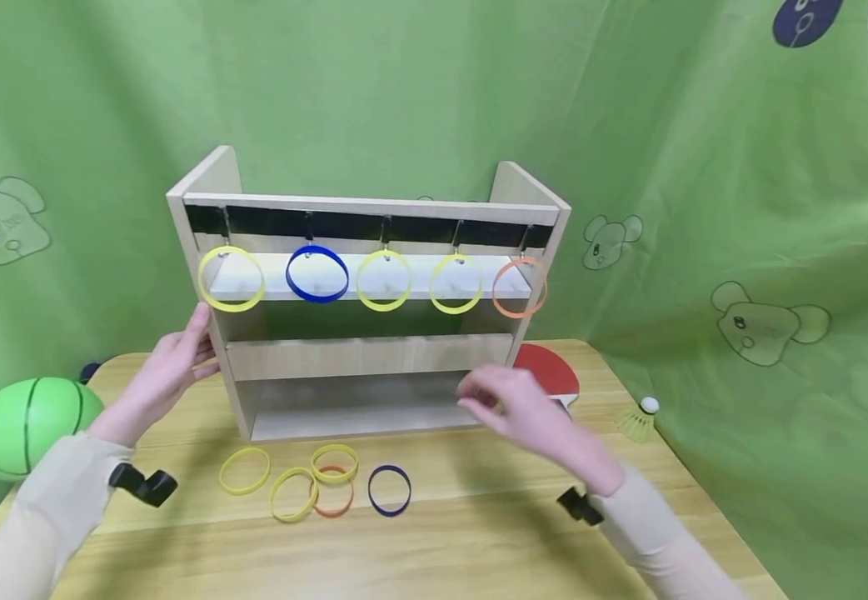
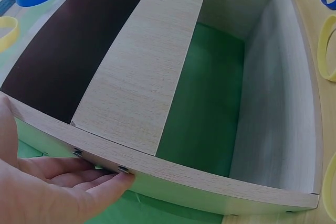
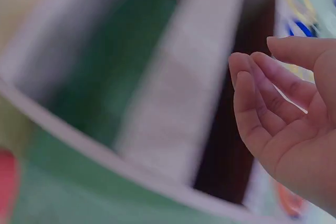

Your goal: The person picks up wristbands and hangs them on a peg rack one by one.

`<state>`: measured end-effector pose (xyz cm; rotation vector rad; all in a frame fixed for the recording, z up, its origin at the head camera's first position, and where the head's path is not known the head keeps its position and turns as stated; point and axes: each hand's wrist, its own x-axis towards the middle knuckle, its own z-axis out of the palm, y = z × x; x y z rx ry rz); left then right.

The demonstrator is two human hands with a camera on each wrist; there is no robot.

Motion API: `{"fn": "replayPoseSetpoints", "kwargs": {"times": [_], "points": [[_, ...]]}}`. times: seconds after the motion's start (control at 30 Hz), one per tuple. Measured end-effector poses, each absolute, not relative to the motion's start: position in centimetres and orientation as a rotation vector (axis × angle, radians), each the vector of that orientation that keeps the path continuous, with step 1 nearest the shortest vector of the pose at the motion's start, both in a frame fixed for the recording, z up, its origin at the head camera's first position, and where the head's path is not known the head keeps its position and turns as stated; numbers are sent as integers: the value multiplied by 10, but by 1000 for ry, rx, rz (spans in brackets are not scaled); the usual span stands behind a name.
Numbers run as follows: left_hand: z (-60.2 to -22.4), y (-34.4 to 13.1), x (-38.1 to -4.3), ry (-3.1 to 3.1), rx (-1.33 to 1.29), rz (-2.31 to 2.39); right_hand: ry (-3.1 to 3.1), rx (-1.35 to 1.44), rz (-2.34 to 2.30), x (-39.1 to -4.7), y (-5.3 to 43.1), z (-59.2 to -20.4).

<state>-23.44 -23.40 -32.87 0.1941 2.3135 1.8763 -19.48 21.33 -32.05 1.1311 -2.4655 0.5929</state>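
Touching rack (image 1: pixel 370 358) w/ L hand (image 1: pixel 164 373), straight-fingered; R hand (image 1: pixel 520 408) loosely curled, thumb apart.

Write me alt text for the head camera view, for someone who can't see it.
A person's left hand touches a pale wooden shelf unit; the empty right hand hovers before it. Five thin yellow, blue and orange rings hang from the unit's metal hooks. Five more rings lie on the wooden table below.

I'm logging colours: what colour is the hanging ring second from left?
The ring is blue, clearest in the head view.
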Motion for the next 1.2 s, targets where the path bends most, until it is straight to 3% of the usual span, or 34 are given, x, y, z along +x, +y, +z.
{"fn": "replayPoseSetpoints", "kwargs": {"times": [0.23, 0.43, 1.2], "points": [[-331, -238, -234, 2333, 183, 1858, -2697, 1272, 731, -204, 181, -409], [-331, -238, -233, 2346, 199, 1836, -2849, 1190, 797, -210, 169, -451], [-330, -236, -236, 2279, 189, 1917, -2927, 1192, 717, -215, 150, -455]]}}
